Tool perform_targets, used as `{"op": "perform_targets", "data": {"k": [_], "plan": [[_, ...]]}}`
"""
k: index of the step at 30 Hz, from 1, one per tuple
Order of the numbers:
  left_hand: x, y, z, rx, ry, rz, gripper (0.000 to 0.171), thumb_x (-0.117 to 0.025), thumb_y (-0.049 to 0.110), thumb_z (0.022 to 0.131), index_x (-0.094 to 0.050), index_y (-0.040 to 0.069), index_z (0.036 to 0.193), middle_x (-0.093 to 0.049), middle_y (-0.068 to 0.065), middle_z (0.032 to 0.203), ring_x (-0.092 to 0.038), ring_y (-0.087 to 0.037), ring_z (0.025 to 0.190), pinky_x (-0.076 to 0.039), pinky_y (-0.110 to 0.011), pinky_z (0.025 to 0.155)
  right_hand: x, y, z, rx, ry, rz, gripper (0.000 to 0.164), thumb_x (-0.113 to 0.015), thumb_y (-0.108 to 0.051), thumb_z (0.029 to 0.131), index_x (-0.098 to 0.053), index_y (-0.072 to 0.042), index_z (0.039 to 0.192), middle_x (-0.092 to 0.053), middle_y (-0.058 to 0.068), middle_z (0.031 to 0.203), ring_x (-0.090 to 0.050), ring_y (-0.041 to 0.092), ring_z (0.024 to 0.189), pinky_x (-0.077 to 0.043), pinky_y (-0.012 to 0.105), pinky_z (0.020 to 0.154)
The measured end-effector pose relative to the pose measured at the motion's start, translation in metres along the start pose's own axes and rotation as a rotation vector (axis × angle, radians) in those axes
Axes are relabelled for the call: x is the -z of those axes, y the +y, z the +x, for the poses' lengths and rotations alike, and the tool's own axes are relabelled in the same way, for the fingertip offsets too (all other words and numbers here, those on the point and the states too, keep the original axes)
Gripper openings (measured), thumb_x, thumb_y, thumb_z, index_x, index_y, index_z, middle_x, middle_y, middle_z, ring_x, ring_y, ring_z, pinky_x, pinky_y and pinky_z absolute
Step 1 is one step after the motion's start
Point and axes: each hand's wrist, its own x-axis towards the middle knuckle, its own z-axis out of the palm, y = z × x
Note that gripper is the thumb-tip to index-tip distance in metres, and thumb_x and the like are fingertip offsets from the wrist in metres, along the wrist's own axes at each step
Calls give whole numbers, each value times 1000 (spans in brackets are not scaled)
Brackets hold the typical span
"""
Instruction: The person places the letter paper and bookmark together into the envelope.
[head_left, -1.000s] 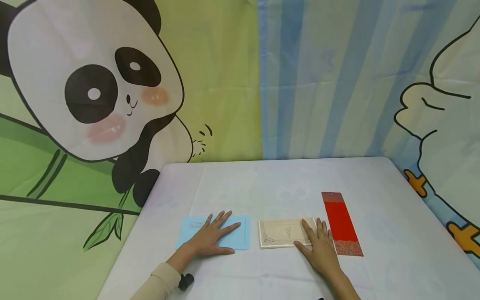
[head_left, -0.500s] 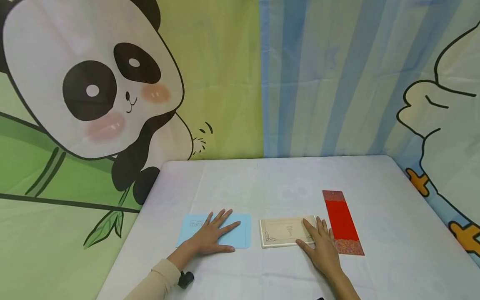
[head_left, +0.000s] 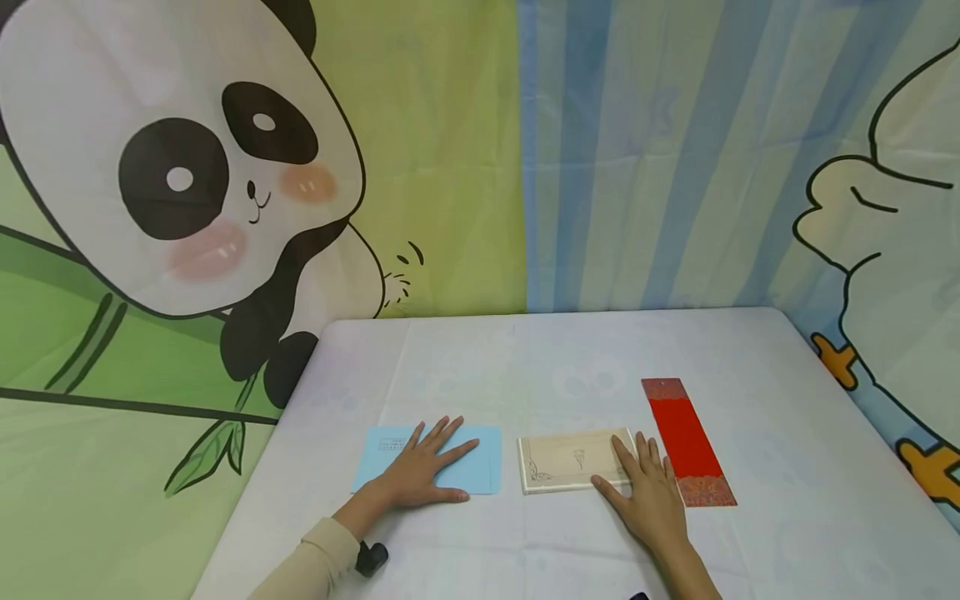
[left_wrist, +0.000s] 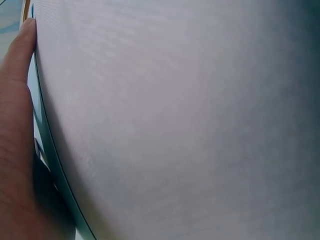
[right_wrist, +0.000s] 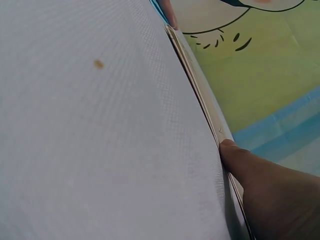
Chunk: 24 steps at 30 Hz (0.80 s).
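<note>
My left hand point(head_left: 416, 477), fingers spread, lies over a light-blue envelope-like paper point(head_left: 478, 467) with a small printed box at its upper left. Right of it is a cream paper stack point(head_left: 558, 458) with an ornate corner border and small print in the middle. My right hand point(head_left: 651, 498) rests across the right end of this stack, covering that corner. In the right wrist view its thumb point(right_wrist: 235, 152) lies along the stack's edge, where several layers show. Beside that hand's outer edge is a long red paper strip point(head_left: 684, 437) with patterned ends, slightly tilted.
A white-covered table point(head_left: 465, 367) bears everything. Behind it hangs a cloth backdrop point(head_left: 442, 167) with a cartoon panda and blue stripes. A small black object point(head_left: 371, 558) sits by the left wrist.
The red strip's near end has swung slightly to the right, along with a small rightward shift of my right hand. My left hand stays in place on the blue paper.
</note>
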Motion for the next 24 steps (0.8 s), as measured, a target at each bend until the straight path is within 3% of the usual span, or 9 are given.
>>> {"op": "perform_targets", "data": {"k": [7,16,24], "plan": [[0,-1,0,-9,16,-9,83,-41,75,79,-24,30,147,-8,-10,154,-6,-33,139,-7,-61,105,0,1,3,2,14,47,69,-68,-51,76,-52,-13,132,-35,25,140,-23,43,131,-12,57,106],[1,-1,1,15,-30,-3,83,-36,77,78,-19,34,148,-3,-7,154,-1,-30,139,-3,-58,106,-2,0,5,-33,14,138,64,-77,-35,73,-55,-11,128,-34,27,140,-23,47,130,-8,60,105],[0,-1,1,-3,7,-13,84,-40,76,78,-24,31,147,-8,-9,154,-6,-33,139,-6,-61,105,-2,-6,6,-68,18,208,62,-80,-23,71,-57,-12,127,-32,30,140,-21,49,130,-3,62,104]]}}
